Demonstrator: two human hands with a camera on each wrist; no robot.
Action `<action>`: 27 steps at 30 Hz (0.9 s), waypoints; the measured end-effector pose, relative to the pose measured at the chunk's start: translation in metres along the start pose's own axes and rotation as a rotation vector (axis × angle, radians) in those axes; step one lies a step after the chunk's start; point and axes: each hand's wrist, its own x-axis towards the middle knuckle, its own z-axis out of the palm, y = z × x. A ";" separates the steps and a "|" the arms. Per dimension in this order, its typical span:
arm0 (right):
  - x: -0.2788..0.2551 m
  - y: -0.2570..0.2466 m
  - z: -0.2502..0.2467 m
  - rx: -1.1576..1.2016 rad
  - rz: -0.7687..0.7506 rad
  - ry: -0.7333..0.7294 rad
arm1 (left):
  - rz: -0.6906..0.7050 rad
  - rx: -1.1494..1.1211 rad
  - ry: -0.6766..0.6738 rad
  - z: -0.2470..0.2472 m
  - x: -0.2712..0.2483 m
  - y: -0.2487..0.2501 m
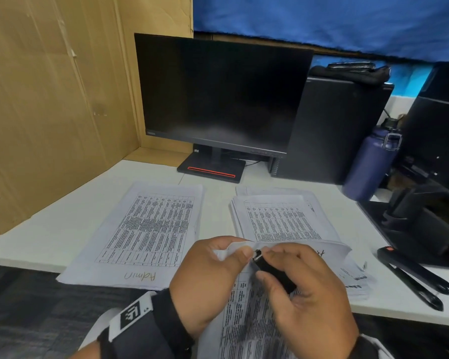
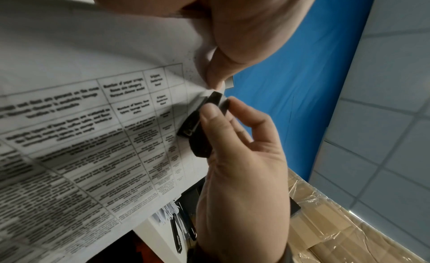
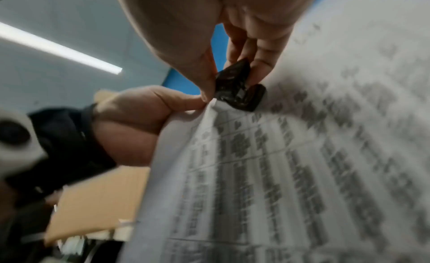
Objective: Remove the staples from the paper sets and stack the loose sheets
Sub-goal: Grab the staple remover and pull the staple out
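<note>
**Ana:** Head view puts both hands at the near edge of the white desk (image 1: 49,229), with a paper set (image 1: 246,320) held up between them. Printed tables cover the top sheet, dense black text in a grid.

**Ben:** The left hand (image 1: 208,275) pinches the set's top corner, thumb over fingers. The right hand (image 1: 309,288) grips a small black staple remover (image 1: 270,268), its metal tip right at that corner.

**Ana:** Left wrist view shows it closer: the remover (image 2: 200,127) pressed against the crumpled corner, the right thumb (image 2: 210,112) lying along it.

**Ben:** Can you see the staple itself?

**Ana:** No, fingers and tool cover that spot. The right wrist view is badly blurred; the text there is just grey smears, though the remover (image 3: 237,88) shows dark between thumb and fingers.

**Ben:** On the desk, a pile of sheets (image 1: 145,234) lies to the left, with "Admin" handwritten at its near edge. Another pile (image 1: 278,218) sits farther right, its near part hidden behind the held set.

**Ana:** Beyond them stand a dark monitor (image 1: 218,94) and a blue bottle (image 1: 368,164). A black stapler (image 1: 415,275) lies at the right.
</note>
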 end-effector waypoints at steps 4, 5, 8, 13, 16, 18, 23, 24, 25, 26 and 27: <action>0.001 0.003 -0.003 0.059 0.074 0.001 | 0.004 -0.012 0.007 0.003 0.000 -0.002; 0.001 0.001 -0.003 0.135 0.149 0.001 | 0.003 -0.028 0.005 0.004 0.000 -0.002; 0.005 0.002 -0.003 0.225 0.217 0.010 | -0.001 -0.082 -0.002 0.005 0.001 -0.001; 0.008 0.001 -0.007 -0.138 -0.098 0.016 | 0.031 -0.086 -0.010 0.007 0.001 -0.002; 0.007 0.002 -0.009 -0.203 -0.128 0.035 | 0.061 -0.037 -0.005 0.009 -0.001 0.000; 0.007 0.003 -0.011 -0.256 -0.185 0.028 | 0.071 -0.020 -0.008 0.010 -0.002 0.001; 0.010 0.001 -0.014 -0.050 0.003 0.019 | 0.068 -0.072 -0.020 0.008 -0.001 0.000; 0.012 0.001 -0.014 -0.005 0.044 0.007 | 0.050 -0.109 -0.037 0.006 -0.001 0.001; 0.014 0.001 -0.016 0.022 0.063 -0.017 | 0.034 -0.143 -0.064 0.003 -0.001 0.002; 0.016 0.000 -0.017 0.039 0.069 -0.043 | 0.025 -0.172 -0.092 0.001 0.000 0.004; 0.019 0.000 -0.019 0.058 0.075 -0.065 | 0.020 -0.190 -0.114 -0.001 0.001 0.006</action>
